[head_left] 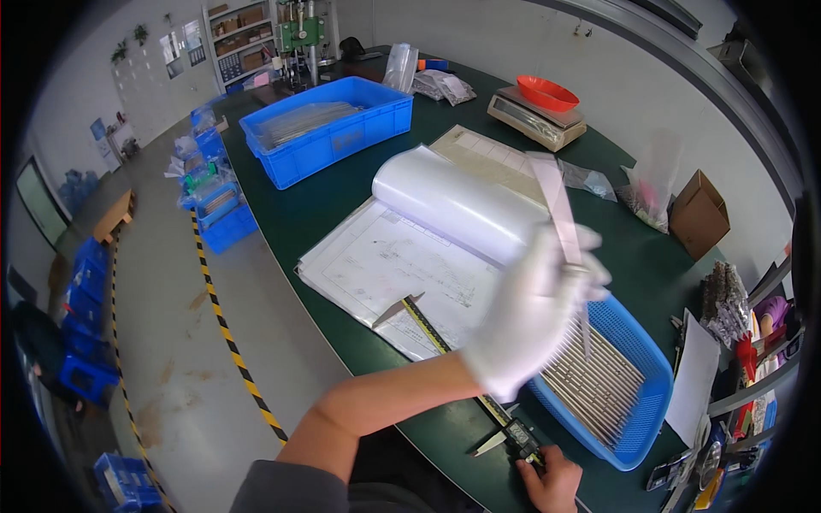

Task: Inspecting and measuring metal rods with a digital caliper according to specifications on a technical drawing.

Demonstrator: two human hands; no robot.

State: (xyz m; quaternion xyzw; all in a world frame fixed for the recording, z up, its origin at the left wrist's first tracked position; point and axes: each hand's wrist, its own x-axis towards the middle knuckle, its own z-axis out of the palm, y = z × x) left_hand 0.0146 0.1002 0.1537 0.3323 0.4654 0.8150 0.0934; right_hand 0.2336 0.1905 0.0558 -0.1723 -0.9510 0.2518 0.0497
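Note:
My left hand (530, 316), in a white glove, is raised over the table and pinches a thin metal rod (584, 329) together with a narrow clear plastic sleeve (556, 197) that stands up from the fingers. Just below it, a blue perforated basket (650, 410) holds several similar rods laid side by side. My bare right hand (552, 480) rests at the table's near edge, gripping the head of a long digital caliper (453, 359). The caliper lies across large paper drawings (393, 265), whose top sheet is curled back into a roll (453, 201).
A blue crate (329, 124) of bagged parts stands at the back. A scale with a red bowl (540, 109) and a cardboard box (697, 214) sit to the right, near some plastic bags (650, 192). Left of the green table is floor with striped tape (227, 329) and blue bins (218, 214).

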